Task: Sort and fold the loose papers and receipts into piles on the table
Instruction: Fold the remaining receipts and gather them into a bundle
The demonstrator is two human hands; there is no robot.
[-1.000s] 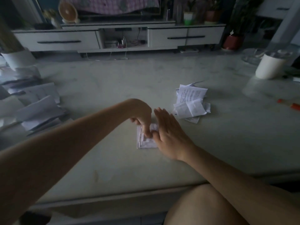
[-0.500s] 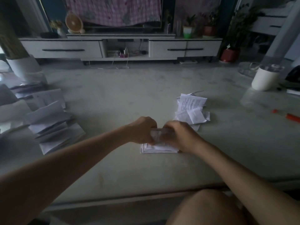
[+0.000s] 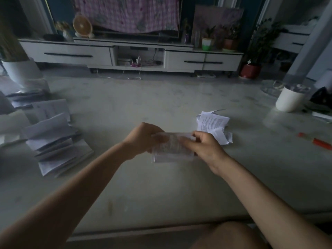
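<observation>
Over the middle of the pale marble table (image 3: pixel 161 191), close to its near edge, I see both hands meet on one folded receipt (image 3: pixel 172 150). The left hand (image 3: pixel 143 139) grips the left end of it, with the fingers curled round the paper, and the right hand (image 3: pixel 206 148) pinches the right end between thumb and fingers. The receipt is blurred, so I cannot read its print, and I cannot tell if its lower edge touches the table or hangs just above it. Just behind the right hand lies a small pile of folded receipts (image 3: pixel 213 123), the top sheet with its dark print facing up. Far to the left, well apart from the hands, a bigger heap of folded papers (image 3: pixel 57 146) spreads like a fan on the table. At the right side I see a white cup (image 3: pixel 289 100) and, nearer, an orange pen (image 3: pixel 318 141) lying flat. A white plant pot (image 3: pixel 21 72) stands at the far left corner. Beyond the table a white TV cabinet (image 3: pixel 75 54) runs along the wall. A bare knee (image 3: pixel 230 236) shows below the table edge.
</observation>
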